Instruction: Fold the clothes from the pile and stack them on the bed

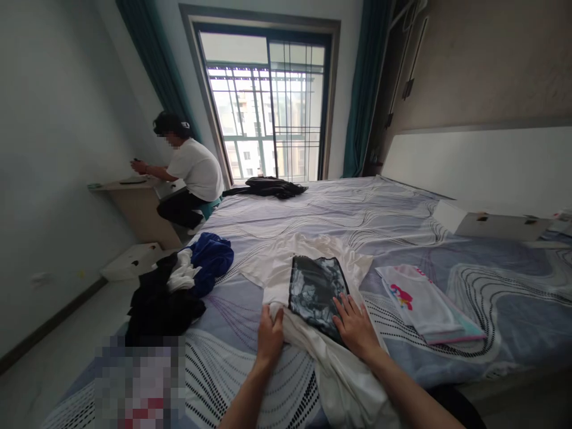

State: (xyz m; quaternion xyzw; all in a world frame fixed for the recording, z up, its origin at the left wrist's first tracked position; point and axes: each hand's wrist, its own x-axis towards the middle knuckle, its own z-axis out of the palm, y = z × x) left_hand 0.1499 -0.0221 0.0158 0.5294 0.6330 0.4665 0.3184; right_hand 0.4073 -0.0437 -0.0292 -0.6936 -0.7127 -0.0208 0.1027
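Observation:
A white T-shirt with a large dark printed panel lies on the bed, its sleeves and collar pointing away from me. Its lower part is bunched and hangs over the near edge. My left hand is closed on the shirt's left side, pinching the fabric between thumb and fingers. Across the right part of the print, my right hand lies flat with its fingers spread. To the right rests a folded white garment with a pink figure and pink and mint edging.
Black, white and blue clothes are heaped at the left. A black garment lies on the far side of the bed. White boxes stand at the right. A person sits at a small desk, far left.

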